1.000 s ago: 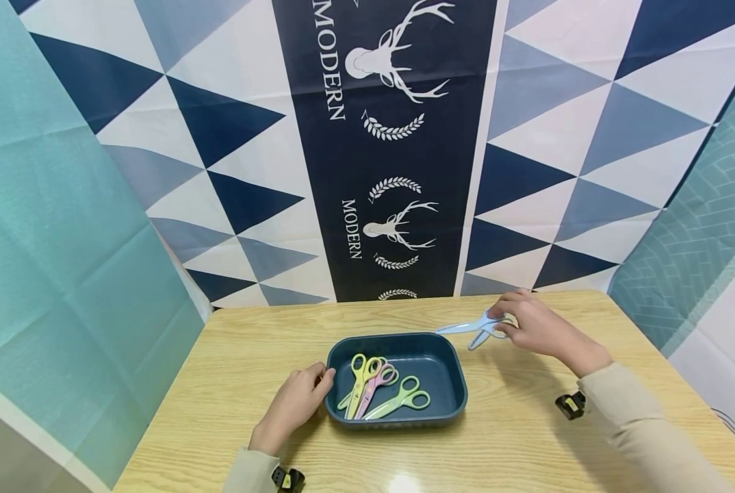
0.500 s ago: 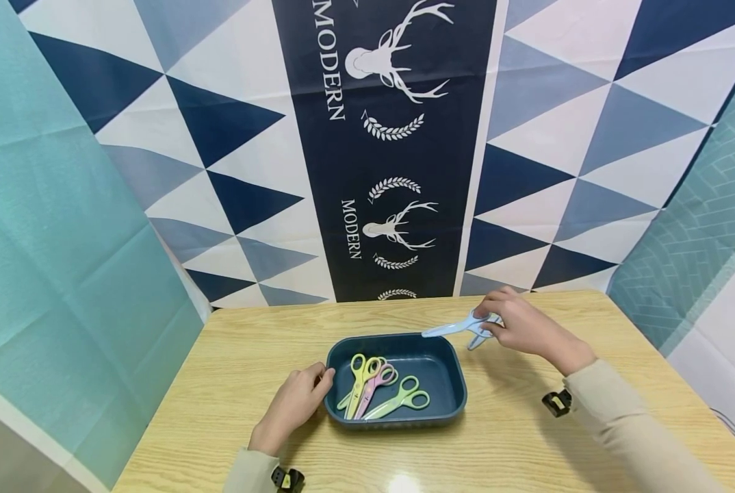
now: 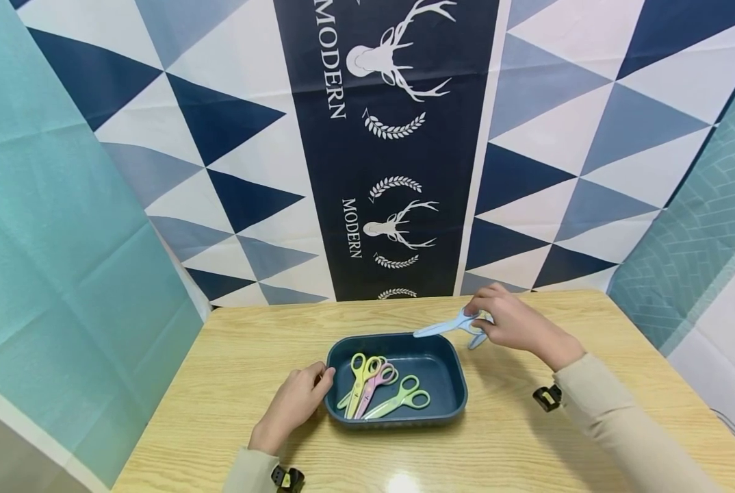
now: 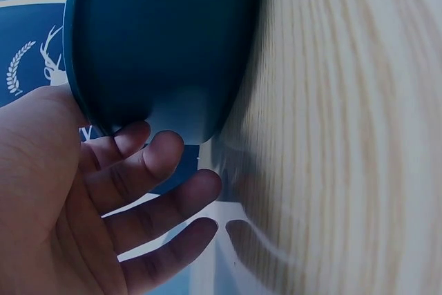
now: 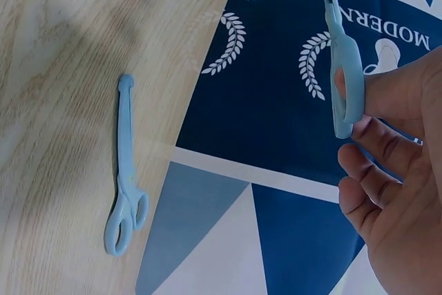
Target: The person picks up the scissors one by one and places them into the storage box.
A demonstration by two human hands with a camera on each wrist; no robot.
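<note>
My right hand [image 3: 518, 326] pinches a light blue pair of scissors [image 3: 443, 327] by the handle loops. Its tip points left, over the far right rim of a dark blue tray [image 3: 436, 375]. In the right wrist view, a second light blue pair of scissors [image 5: 124, 177] lies on the table below that hand; the head view shows only part of it. At the tray's left end my left hand [image 3: 293, 404] grips the rim, thumb over the edge and fingers at the outer wall. Inside the tray lie yellow scissors [image 3: 358, 389], pink scissors [image 3: 370, 390] and green scissors [image 3: 398, 400].
A wooden table [image 3: 220, 383] carries the tray. Behind it hangs a patterned cloth [image 3: 398, 171] with deer heads, and a teal cloth [image 3: 78, 274] hangs at the left. Part of another green pair of scissors [image 3: 344, 401] peeks out beneath the yellow scissors.
My right hand has moved left with the light blue scissors, bringing their tip over the tray's far right rim. The left hand and the tray have stayed put.
</note>
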